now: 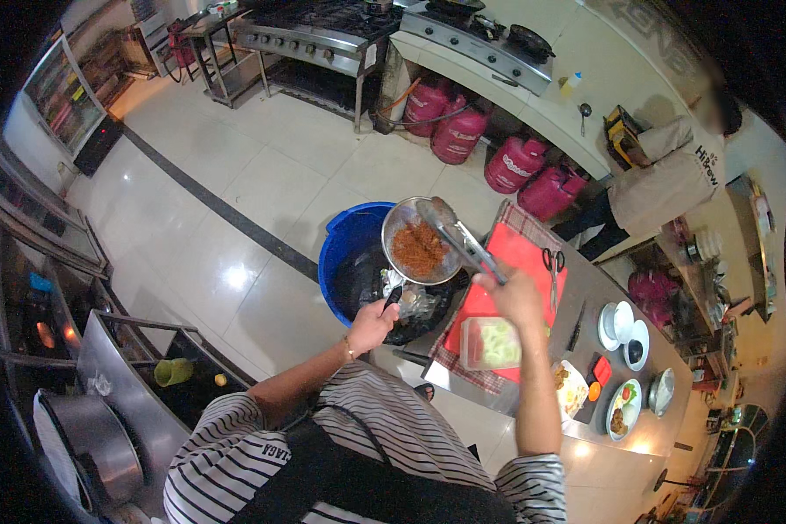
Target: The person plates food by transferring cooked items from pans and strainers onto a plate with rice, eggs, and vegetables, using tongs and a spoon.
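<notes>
My left hand [372, 325] grips the black handle of a metal strainer [423, 241], held above a blue bin [350, 226] lined with a black bag. Brown-orange fried bits [420, 249] lie inside the strainer. Metal tongs [465, 243] are in my right hand [516, 296], their tips over the strainer's far right edge. Below the right hand, a plastic container [491, 343] of sliced green vegetable stands on a red cutting board [512, 245], which rests on a checked cloth. Black-handled scissors [554, 268] lie at the board's right edge.
A steel table [580, 295] at right carries a knife [577, 327], several bowls and a plated meal [624, 409]. Another person [668, 170] stands at the tiled counter. Red gas cylinders [458, 134] sit under the stoves. A steel unit [124, 367] and a large pot [98, 445] are at left.
</notes>
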Available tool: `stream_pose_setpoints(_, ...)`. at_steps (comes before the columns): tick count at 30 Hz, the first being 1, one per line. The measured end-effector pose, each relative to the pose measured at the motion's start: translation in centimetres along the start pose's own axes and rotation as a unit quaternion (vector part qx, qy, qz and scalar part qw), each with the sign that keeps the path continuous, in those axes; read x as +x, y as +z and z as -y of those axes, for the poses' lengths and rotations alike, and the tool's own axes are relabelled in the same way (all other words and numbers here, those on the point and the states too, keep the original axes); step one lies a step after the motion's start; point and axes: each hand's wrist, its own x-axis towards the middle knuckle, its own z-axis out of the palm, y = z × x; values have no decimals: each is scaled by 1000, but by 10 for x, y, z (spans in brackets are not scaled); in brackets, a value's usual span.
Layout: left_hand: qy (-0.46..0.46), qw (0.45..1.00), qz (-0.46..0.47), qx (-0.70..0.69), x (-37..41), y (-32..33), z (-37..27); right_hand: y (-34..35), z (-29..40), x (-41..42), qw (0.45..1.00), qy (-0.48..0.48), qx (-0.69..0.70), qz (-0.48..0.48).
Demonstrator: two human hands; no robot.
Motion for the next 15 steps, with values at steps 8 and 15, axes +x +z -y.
stream_pose_setpoints(8, 10, 999, -9, 38, 1, 3, 2, 51, -23, -22, 997, 59, 16, 35)
stream_pose_setpoints(15, 77, 990, -36, 108, 11, 4, 11, 17, -39, -12, 990, 43, -129, -23)
